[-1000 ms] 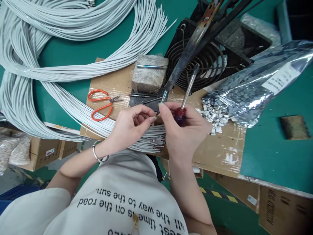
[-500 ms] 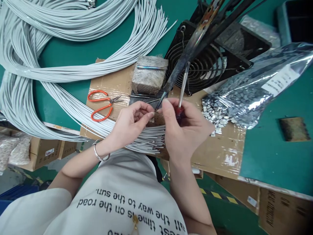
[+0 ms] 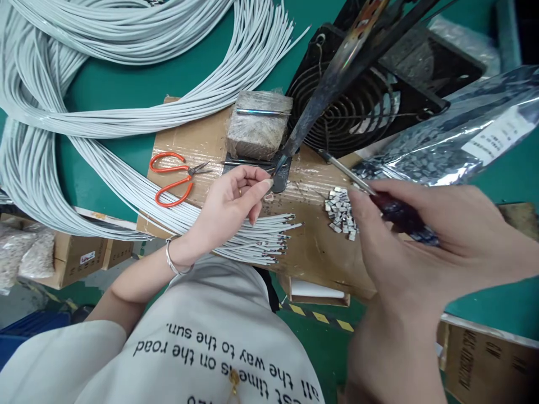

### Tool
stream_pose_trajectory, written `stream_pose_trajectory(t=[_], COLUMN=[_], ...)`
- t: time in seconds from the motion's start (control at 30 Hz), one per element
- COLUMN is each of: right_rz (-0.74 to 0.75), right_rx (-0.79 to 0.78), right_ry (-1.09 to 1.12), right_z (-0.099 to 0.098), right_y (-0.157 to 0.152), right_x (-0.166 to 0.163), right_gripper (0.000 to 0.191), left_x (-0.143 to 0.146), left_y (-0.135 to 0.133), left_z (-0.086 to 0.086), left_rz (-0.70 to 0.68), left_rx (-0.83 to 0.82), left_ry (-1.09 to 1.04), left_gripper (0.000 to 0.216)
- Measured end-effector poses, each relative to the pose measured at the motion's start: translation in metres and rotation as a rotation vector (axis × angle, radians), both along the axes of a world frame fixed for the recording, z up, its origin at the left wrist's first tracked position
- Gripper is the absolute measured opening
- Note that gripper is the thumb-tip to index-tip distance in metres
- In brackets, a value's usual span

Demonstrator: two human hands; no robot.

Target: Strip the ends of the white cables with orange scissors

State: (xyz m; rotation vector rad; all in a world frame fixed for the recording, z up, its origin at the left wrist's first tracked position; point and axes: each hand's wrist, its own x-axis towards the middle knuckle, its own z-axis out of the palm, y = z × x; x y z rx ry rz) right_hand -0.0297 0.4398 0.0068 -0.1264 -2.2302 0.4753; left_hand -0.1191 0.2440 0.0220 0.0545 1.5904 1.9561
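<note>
My left hand [image 3: 236,205] is pinched at the pointed lower end of a long dark metal bar [image 3: 314,112]. What lies between its fingertips is too small to make out. My right hand [image 3: 412,247] is closed around the dark red handle of a screwdriver [image 3: 356,180], whose thin metal shaft points up and left. Small silvery metal pieces [image 3: 342,212] lie in a pile just left of the right fingers. Below the left hand, a bundle of white cables [image 3: 261,238] ends in cut tips on the cardboard [image 3: 320,255].
Orange-handled scissors [image 3: 172,179] lie left of my left hand. Behind it sits a wrapped block [image 3: 259,124] with a metal rod on top. A black fan with a wire guard [image 3: 349,106] and a silver plastic bag [image 3: 467,140] occupy the right. More white cables [image 3: 126,120] loop across the green table.
My right hand has moved right, away from my left hand, with the screwdriver swinging from upright to slanted. The left hand has stayed almost in place at the bar's tip.
</note>
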Motion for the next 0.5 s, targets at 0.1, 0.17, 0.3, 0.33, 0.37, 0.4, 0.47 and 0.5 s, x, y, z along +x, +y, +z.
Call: stream_pose_trajectory(t=[0.1, 0.17, 0.3, 0.33, 0.37, 0.4, 0.47, 0.5], right_rz=[0.062, 0.068, 0.053, 0.053, 0.053, 0.051, 0.05, 0.049], right_rx=[0.067, 0.087, 0.103, 0.105, 0.108, 0.113, 0.125, 0.132], right_ry=[0.015, 0.005, -0.028, -0.04, -0.051, -0.06, -0.074, -0.08], right_z=[0.0032, 0.0037, 0.0043, 0.0048, 0.0054, 0.0061, 0.0071, 0.0073], right_y=[0.0019, 0.0023, 0.0024, 0.0023, 0.0021, 0.0018, 0.0019, 0.0024], right_x=[-0.0035, -0.005, -0.0059, -0.0059, -0.006, -0.0061, -0.0063, -0.0065], right_gripper=[0.01, 0.012, 0.012, 0.012, 0.011, 0.011, 0.01, 0.01], left_x=[-0.0016, -0.0031, -0.0059, -0.0065, -0.0069, -0.0073, -0.008, -0.0082], left_y=[0.0029, 0.0047, 0.0066, 0.0068, 0.0068, 0.0068, 0.0068, 0.0068], left_z=[0.003, 0.0047, 0.0078, 0.0085, 0.0091, 0.0096, 0.0103, 0.0105], left_rz=[0.005, 0.007, 0.007, 0.005, 0.003, 0.001, 0.001, 0.001], left_rx=[0.006, 0.005, 0.019, 0.025, 0.032, 0.038, 0.042, 0.044], left_ry=[0.005, -0.001, -0.009, -0.011, -0.013, -0.014, -0.016, -0.016], left_gripper=[0.009, 0.01, 0.01, 0.01, 0.01, 0.011, 0.012, 0.012])
